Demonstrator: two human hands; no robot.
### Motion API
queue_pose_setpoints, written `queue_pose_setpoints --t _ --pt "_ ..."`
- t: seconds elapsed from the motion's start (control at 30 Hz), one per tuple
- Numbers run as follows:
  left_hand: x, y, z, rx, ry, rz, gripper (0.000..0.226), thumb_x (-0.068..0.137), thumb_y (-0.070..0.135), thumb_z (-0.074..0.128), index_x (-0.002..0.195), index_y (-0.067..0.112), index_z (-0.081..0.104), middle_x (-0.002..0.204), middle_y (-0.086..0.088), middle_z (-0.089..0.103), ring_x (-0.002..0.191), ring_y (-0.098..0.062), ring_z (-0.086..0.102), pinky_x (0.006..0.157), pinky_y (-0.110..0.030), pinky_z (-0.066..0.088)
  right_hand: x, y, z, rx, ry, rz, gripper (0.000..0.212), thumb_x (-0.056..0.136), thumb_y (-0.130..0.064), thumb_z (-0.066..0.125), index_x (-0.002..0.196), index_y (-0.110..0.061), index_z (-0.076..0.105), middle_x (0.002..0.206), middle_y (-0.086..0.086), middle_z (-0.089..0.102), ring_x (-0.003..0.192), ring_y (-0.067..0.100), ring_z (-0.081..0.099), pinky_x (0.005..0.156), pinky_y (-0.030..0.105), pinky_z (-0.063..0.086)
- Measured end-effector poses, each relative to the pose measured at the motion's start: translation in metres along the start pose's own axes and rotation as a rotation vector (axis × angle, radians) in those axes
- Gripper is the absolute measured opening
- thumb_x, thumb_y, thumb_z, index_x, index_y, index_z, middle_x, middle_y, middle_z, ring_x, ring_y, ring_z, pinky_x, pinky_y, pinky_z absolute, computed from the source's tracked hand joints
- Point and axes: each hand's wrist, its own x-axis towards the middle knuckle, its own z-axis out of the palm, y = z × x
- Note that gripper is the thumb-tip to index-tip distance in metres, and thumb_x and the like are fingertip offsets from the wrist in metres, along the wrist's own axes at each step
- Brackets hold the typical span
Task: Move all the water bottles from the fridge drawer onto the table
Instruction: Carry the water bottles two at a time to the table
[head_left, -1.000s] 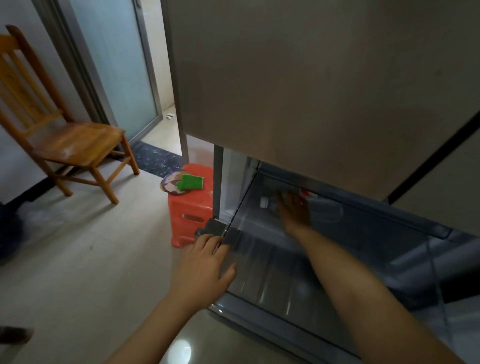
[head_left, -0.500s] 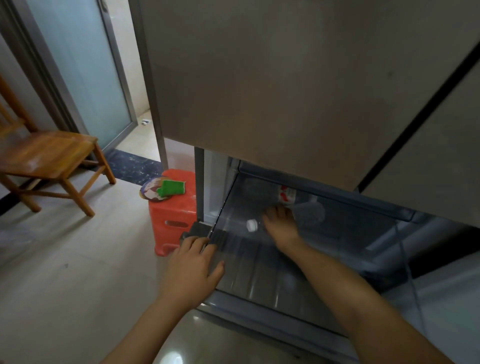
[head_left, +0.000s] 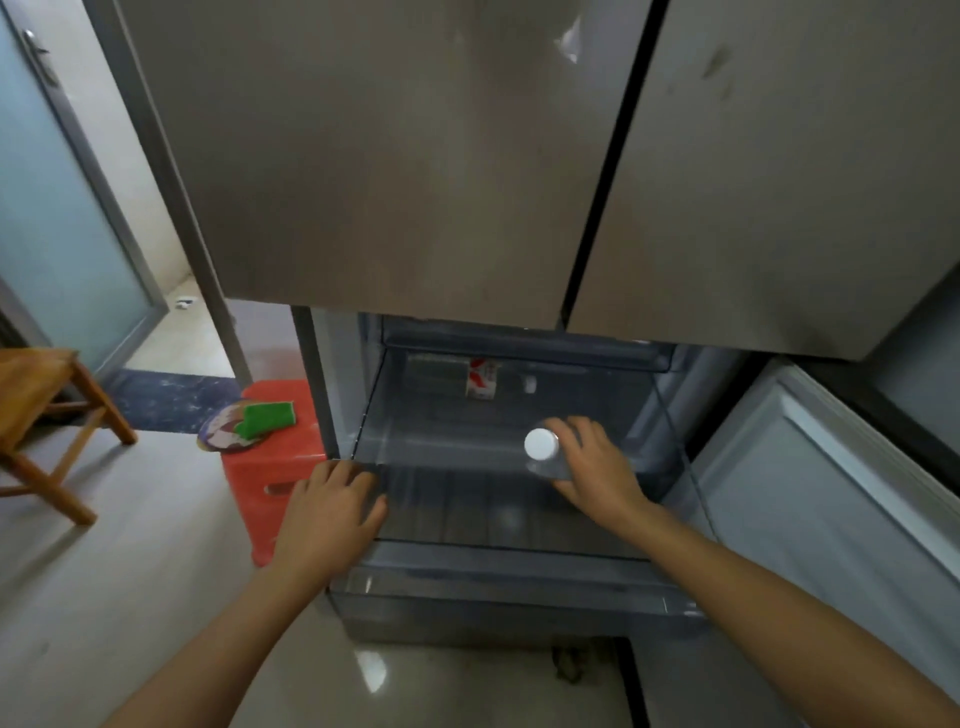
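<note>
Right hand (head_left: 597, 467): inside the open drawer, right of centre; fingers curled round a bottle just below its neck, thumb on the near side.
Held bottle (head_left: 542, 451): clear plastic with a white cap, upright, cap towards the viewer; its lower body is hidden behind the cap and the hand.
Left hand (head_left: 332, 512): palm down on the drawer's front left corner, fingers loosely bent over the rim, thumb spread along the front wall; holds nothing.
Fridge drawer (head_left: 493, 577): clear-walled, pulled out below the two closed upper doors (head_left: 389, 156).
Second bottle (head_left: 480, 378): lies on its side against the back wall of the drawer, red-and-white label, white cap pointing right; well apart from the held bottle.
Stool (head_left: 249, 483): orange-red plastic, on the floor just left of the drawer.
Sponge (head_left: 267, 418): green, on the stool, resting on what looks like a round patterned mat, too blurred to name.
Chair (head_left: 31, 395): wooden, at the far left edge.
</note>
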Motion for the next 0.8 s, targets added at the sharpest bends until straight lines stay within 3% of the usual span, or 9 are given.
queue_pose_setpoints --t 0.07,0.23,0.43,0.67,0.8 --pt "0.007 0.007 -0.003 0.031 0.033 0.07 0.047 0.076 0.041 0.037 0.085 0.008 0.07 0.097 -0.012 0.069 0.089 -0.033 0.062 0.071 -0.04 0.049 -0.017 0.003 -0.009 0.04 0.043 0.055 0.075 0.062 -0.013 0.081 0.123 -0.022 0.039 0.109 0.016 0.055 0.096 0.036 0.056 0.064 0.041 0.051" --pt "0.051 0.049 0.004 0.104 -0.153 0.268 0.044 0.093 0.039 0.039 0.128 0.015 0.048 0.135 -0.006 0.046 0.123 -0.025 0.04 0.097 -0.034 0.034 -0.049 0.011 -0.012 0.158 0.117 0.199 0.065 0.069 -0.018 0.08 0.126 -0.008 0.051 0.113 0.015 0.054 0.104 0.034 0.055 0.068 0.044 0.054" --pt "0.115 0.076 0.046 0.362 -0.299 0.371 0.048 0.091 0.035 0.044 0.133 0.012 0.038 0.138 -0.013 0.037 0.127 -0.029 0.032 0.099 -0.038 0.031 -0.058 0.012 -0.013 0.286 0.238 0.325 0.067 0.07 -0.021 0.079 0.129 -0.012 0.048 0.12 0.011 0.052 0.114 0.029 0.05 0.084 0.044 0.049" --pt "0.193 0.094 0.101 0.336 -0.153 0.331 0.052 0.086 0.016 0.046 0.136 0.011 0.035 0.142 -0.018 0.032 0.127 -0.034 0.036 0.097 -0.04 0.037 -0.048 0.022 -0.015 0.38 0.27 0.45 0.071 0.07 -0.028 0.079 0.131 -0.022 0.043 0.123 -0.001 0.047 0.113 0.018 0.049 0.087 0.031 0.043" --pt "0.224 0.087 0.128 0.293 -0.082 0.279 0.057 0.091 0.013 0.043 0.143 0.009 0.022 0.154 -0.02 0.006 0.141 -0.038 0.008 0.108 -0.045 0.024 -0.043 0.025 -0.014 0.354 0.24 0.468 0.07 0.07 -0.031 0.077 0.13 -0.026 0.041 0.11 -0.014 0.037 0.11 0.012 0.047 0.08 0.022 0.033"
